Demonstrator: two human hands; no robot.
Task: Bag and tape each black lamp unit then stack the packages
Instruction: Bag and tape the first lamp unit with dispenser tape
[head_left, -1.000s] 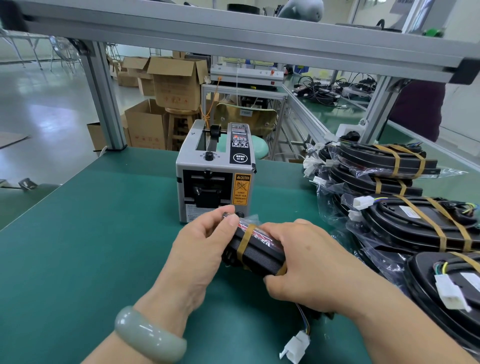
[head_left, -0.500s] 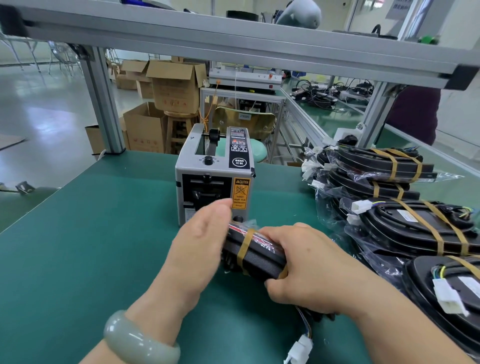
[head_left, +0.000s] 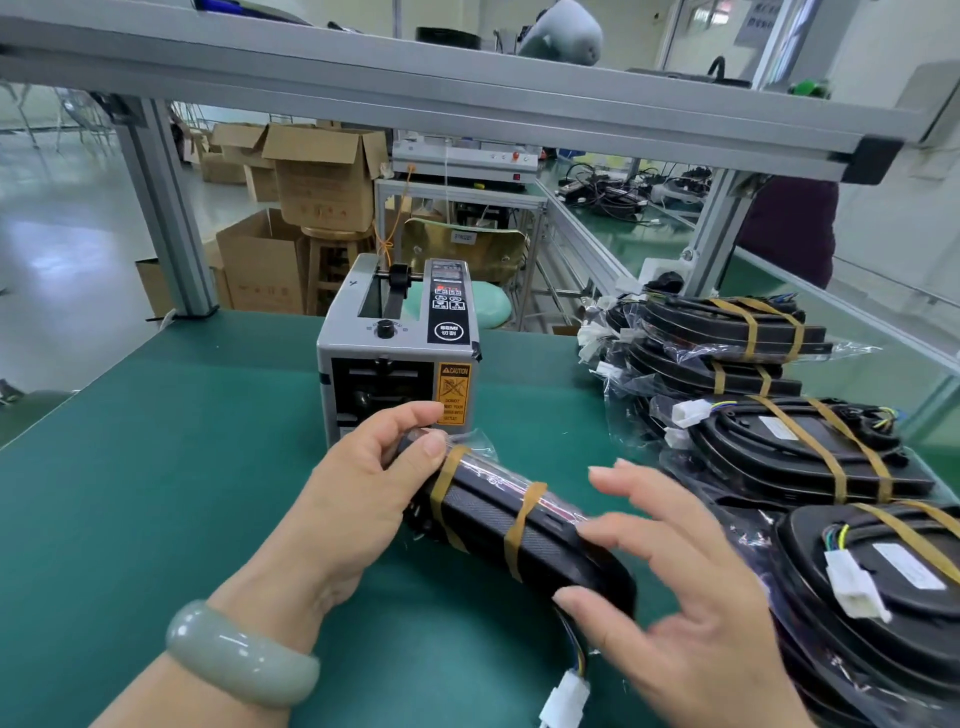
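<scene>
A black lamp unit (head_left: 524, 525) in a clear plastic bag stands on its edge on the green bench, bound by two brown tape strips. My left hand (head_left: 363, 488) grips its far end, thumb on the first strip. My right hand (head_left: 675, 587) has its fingers spread, thumb and fingertips just touching the near end. A wire with a white connector (head_left: 563, 699) trails from the unit. Stacks of bagged, taped lamp units (head_left: 779, 447) lie on the right.
A grey tape dispenser (head_left: 397, 358) stands just behind the unit. An aluminium frame post (head_left: 166, 208) rises at the back left and a beam crosses overhead. Cardboard boxes (head_left: 317, 182) and another bench sit beyond. A person in dark clothes stands far right.
My right hand has let go its closed grip on the unit and opened, uncovering a second tape strip. My left hand shifted to clasp the far end.
</scene>
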